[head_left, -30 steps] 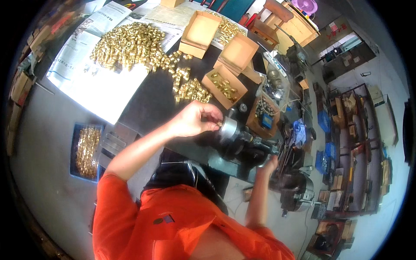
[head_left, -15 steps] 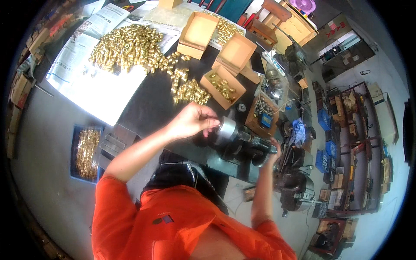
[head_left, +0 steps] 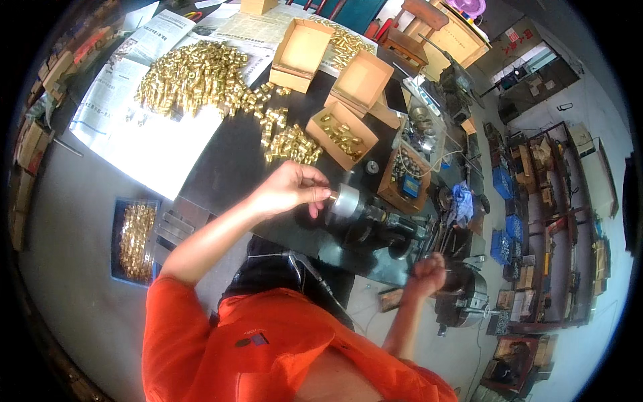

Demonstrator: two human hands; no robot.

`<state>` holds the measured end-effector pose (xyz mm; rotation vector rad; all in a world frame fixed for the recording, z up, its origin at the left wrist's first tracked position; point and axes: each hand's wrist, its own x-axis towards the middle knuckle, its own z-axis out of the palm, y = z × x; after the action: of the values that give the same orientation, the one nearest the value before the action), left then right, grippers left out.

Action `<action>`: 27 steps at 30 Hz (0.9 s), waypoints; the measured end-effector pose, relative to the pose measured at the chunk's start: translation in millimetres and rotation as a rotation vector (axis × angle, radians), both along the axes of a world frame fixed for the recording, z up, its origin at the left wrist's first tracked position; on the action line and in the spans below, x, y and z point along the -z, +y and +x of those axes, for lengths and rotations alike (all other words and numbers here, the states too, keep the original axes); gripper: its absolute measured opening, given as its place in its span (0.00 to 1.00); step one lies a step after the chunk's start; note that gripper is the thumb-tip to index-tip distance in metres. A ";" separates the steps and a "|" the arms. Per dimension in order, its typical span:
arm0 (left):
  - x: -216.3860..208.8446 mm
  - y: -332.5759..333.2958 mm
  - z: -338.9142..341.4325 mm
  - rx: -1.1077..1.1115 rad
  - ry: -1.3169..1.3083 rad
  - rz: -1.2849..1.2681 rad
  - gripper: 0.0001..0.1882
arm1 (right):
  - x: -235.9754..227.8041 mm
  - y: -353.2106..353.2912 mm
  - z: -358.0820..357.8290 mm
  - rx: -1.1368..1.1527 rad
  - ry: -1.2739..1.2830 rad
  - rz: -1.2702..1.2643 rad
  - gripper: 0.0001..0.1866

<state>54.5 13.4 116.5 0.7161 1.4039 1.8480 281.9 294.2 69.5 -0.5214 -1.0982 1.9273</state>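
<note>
My left hand is closed at the open end of a silver cylindrical chuck. Finger and thumb pinch a small brass piece, mostly hidden, at the chuck's face. The chuck belongs to a dark bench machine with a spindle running to the right. Off the machine's right end, my right hand is curled closed; whatever its fingers hold, if anything, is hidden. Beyond my left hand lies a small heap of brass fittings, next to an open cardboard box with several more inside.
A large brass pile covers newspaper at the far left. Two empty cardboard boxes stand behind. A blue bin of brass parts sits low at left. A wooden parts box, a vise and shelving are at right.
My right hand has left the machine's right end, moving nearer to me, and its fingers have gone from stretched to curled. My left hand stays at the chuck, where a brass piece now shows.
</note>
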 end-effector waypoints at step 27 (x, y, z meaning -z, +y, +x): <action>45.8 40.4 -72.3 -0.477 1.089 -0.837 0.14 | 37.7 -2.3 -6.7 0.099 -0.066 -0.043 0.10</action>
<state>-17.8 53.9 70.6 1.0116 2.9758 0.8620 275.2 291.9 31.8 -0.6551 -1.0543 1.8622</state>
